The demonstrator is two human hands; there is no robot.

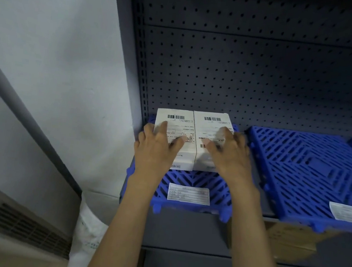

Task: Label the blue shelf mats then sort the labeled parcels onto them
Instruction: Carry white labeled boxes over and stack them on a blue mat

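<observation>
Two white parcels with barcode labels lie side by side on the left blue shelf mat [196, 179]. My left hand [156, 146] rests on the left parcel [179, 125], fingers spread over its top and left edge. On the right parcel [213, 126] lies my right hand [227, 152], fingers spread the same way. A white paper label [189, 193] is stuck on the front of this mat. A second blue mat [307, 170] sits to the right with its own white label [348, 211] at the front edge.
The mats lie on a dark metal shelf with a pegboard back panel [254, 76]. A brown cardboard box [285, 242] shows on the level below at right. A white wall and a white plastic bag [89, 233] are at the left.
</observation>
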